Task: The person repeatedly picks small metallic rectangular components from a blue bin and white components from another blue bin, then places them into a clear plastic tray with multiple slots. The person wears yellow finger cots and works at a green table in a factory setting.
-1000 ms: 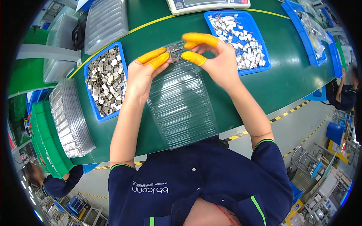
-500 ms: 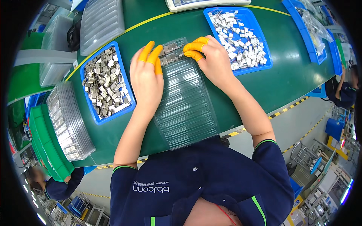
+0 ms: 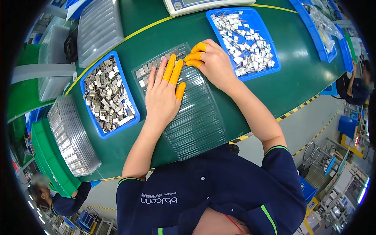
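A clear plastic tray [image 3: 196,117] with many narrow ribbed slots lies on the green table before me. Small silvery metal connectors [image 3: 142,71] sit in its two far rows, partly covered by my left hand. My left hand [image 3: 162,98], with yellow finger cots on several fingers, lies flat across the tray with its fingers stretched out over those rows. At the tray's far right end, my right hand [image 3: 215,64], also in yellow cots, has its fingertips pinched together at the rows' end. Whatever lies between these fingertips is too small to make out.
On the left stands a blue bin [image 3: 137,113] of metal connectors; on the right, a blue bin [image 3: 277,58] of white connectors with thin wires. Stacked clear trays [image 3: 74,135] and a green crate [image 3: 49,152] are at far left. Other people work at both sides.
My left hand has slid right along the tray and its fingers have straightened, uncovering connectors at the rows' left end. My right hand stays pinched at the far right end.
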Demonstrator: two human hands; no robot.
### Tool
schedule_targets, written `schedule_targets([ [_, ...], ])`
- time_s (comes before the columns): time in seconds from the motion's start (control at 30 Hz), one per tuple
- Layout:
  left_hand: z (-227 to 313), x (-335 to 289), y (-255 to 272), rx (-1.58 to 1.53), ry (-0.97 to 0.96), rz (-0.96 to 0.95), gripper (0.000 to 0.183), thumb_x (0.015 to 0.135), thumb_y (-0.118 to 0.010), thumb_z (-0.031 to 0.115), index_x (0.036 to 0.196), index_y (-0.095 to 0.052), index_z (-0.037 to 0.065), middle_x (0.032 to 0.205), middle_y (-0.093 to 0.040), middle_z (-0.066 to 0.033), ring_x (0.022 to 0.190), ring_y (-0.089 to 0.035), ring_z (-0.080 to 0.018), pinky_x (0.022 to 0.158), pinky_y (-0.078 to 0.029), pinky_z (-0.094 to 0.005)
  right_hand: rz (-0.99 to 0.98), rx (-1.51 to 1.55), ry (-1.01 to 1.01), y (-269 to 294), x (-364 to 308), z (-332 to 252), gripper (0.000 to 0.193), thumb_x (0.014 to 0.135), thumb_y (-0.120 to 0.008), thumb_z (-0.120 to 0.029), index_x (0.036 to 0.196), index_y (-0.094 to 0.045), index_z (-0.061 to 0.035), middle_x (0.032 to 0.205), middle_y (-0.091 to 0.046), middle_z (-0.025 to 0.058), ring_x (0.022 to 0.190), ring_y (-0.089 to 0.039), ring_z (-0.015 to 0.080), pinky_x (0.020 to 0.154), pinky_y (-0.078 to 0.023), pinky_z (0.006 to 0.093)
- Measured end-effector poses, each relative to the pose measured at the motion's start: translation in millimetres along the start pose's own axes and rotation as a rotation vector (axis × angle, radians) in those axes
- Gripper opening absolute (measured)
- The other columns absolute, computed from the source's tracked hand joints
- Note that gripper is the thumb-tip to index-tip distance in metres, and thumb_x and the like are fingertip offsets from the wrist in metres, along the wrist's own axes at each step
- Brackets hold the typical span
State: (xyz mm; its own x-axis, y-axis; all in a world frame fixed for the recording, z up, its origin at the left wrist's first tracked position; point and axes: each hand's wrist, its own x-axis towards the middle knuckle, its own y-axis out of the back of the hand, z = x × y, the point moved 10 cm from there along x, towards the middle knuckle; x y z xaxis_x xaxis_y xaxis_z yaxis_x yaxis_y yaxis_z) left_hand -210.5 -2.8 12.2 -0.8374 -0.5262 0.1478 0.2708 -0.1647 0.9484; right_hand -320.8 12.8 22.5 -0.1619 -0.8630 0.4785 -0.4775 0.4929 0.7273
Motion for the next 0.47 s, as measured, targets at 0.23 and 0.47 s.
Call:
schedule_targets([
  [0.23,-2,-1,1,0.036,-0.003,0.026,0.044,0.087,-0.049,0.021,0.128,-0.045,0.006,0.136,-0.04,-0.01,0.132,-0.027,-0.0242,0.11,-0.017,-0.0428,0.048,0.024,-0.023,9,0,-1,0.017,0.069,-0.067,-0.006,0.085,-0.069,-0.0063,0.082,-0.062,0.0086,0.083,-0.057,0.0245,0.073,-0.046,0.0341],
  [0.47,-1,-1,2,0.024,0.003,0.018,0.045,0.088,-0.049,0.025,0.129,-0.044,0.009,0.137,-0.039,-0.0093,0.133,-0.026,-0.0244,0.11,-0.016,-0.0435,0.123,0.085,-0.214,32,-1,20,0.021,0.075,-0.062,-0.006,0.095,-0.068,-0.0074,0.082,-0.064,0.0123,0.076,-0.059,0.0281,0.071,-0.048,0.0365],
])
